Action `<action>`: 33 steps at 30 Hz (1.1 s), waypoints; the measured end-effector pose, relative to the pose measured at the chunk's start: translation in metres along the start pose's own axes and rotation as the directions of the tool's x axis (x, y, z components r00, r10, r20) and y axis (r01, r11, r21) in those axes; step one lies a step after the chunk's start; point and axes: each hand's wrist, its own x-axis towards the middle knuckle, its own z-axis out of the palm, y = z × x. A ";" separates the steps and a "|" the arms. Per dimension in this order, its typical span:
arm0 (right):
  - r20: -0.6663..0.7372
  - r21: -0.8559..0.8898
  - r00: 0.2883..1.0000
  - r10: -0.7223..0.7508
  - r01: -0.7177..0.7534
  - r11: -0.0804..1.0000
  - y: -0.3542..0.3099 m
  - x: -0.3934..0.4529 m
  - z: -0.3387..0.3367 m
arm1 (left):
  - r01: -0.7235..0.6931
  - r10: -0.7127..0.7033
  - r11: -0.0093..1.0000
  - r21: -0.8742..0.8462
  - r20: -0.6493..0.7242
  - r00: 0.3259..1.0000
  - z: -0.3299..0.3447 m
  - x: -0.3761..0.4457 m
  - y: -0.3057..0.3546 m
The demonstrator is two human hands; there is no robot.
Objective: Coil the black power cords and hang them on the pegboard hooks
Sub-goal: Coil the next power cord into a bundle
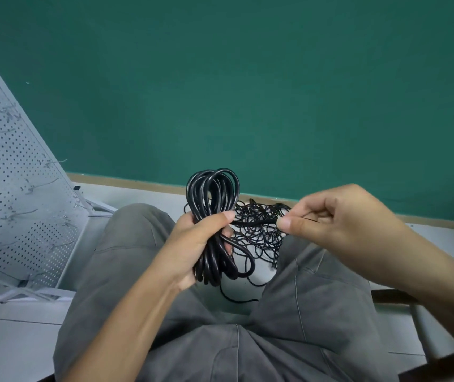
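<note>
Our left hand [192,238] closes its grip around a coiled black power cord [215,205] above our knees; our right hand [330,219] pinches its free end, the tangled cords [259,230] on the floor beyond.

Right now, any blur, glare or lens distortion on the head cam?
Head view: wide-angle bending is plain, the pegboard leaning and the wall base curving; even soft light, no hard shadows or glare; the coiled cord in the left hand is sharp, the tangled pile fine-stranded but legible.
</note>
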 end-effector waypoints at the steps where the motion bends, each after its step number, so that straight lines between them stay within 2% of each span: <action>1: 0.008 -0.050 1.000 -0.024 0.024 0.998 -0.002 0.001 -0.003 | -0.006 0.006 0.998 0.057 -0.010 1.000 -0.001 0.001 -0.001; 4: 0.052 -0.154 0.994 -0.093 0.100 0.983 -0.013 0.007 -0.013 | -0.034 0.038 0.981 0.190 -0.016 0.999 -0.006 0.005 -0.003; 7: 0.106 -0.213 0.979 -0.176 0.195 0.957 -0.029 0.016 -0.020 | 0.004 -0.017 0.973 0.229 0.055 0.998 -0.009 0.004 -0.003; 12: 0.250 -0.151 0.932 -0.264 0.307 0.940 -0.057 0.047 -0.021 | 0.065 -0.122 0.952 0.300 0.173 0.977 -0.006 0.004 -0.008; 17: 0.449 -0.192 0.840 -0.303 0.422 0.886 -0.082 0.083 -0.004 | 0.101 -0.191 0.939 0.328 0.254 0.948 0.006 -0.002 -0.010; 23: 0.566 -0.195 0.778 -0.275 0.450 0.872 -0.087 0.132 0.007 | 0.067 -0.190 0.917 0.393 0.283 0.940 0.006 -0.009 -0.002; 26: 0.678 -0.085 0.699 -0.225 0.379 0.922 -0.079 0.152 0.025 | 0.075 -0.197 0.929 0.362 0.314 0.929 0.008 -0.013 0.000; 28: 0.745 0.043 0.629 -0.221 0.284 0.958 -0.070 0.160 0.035 | 0.066 -0.193 0.942 0.329 0.371 0.908 0.007 -0.017 0.004; 29: 0.753 0.107 0.618 -0.225 0.223 0.969 -0.064 0.163 0.038 | 0.057 -0.186 0.950 0.308 0.407 0.894 0.007 -0.019 0.005; 31: 0.742 0.206 0.643 -0.187 0.047 0.977 -0.053 0.168 0.042 | 0.055 -0.163 0.971 0.233 0.476 0.864 0.006 -0.022 0.009; 33: 0.779 0.298 0.613 -0.128 -0.183 0.937 -0.040 0.171 0.043 | 0.073 -0.126 0.990 0.120 0.540 0.832 0.006 -0.024 0.011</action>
